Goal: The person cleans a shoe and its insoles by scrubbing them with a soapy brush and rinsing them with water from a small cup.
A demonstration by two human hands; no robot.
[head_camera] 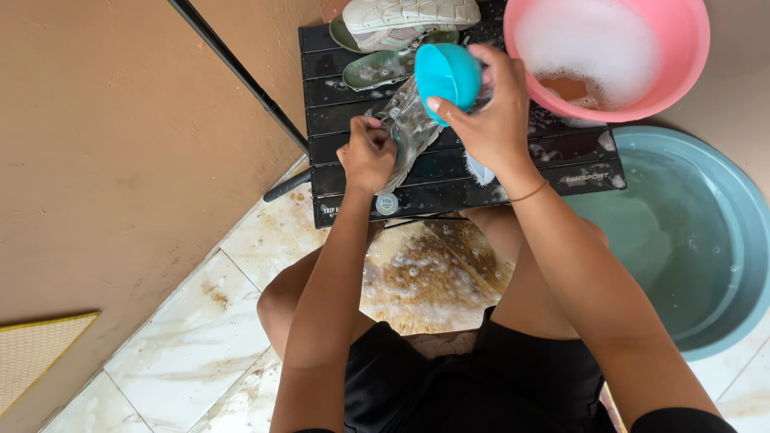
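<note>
Teal round brush (447, 74) is gripped in the right hand (489, 112) and pressed against a wet, soapy shoe (407, 132). Said shoe is held closed-fisted by the left hand (367, 154) above a black slatted tabletop (449, 188). A pale sneaker (409, 18) and a green sandal (377, 68) are laid at the tabletop's far end. A pink basin (642, 72) of suds is set on the tabletop's right corner; a blue-grey tub (706, 232) of water is placed on the tiled floor (200, 345) beside it.

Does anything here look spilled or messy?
Yes. Soapy water has run off the black slatted table onto the floor tile beneath, leaving a brown, bubbly puddle between the person's knees.
</note>
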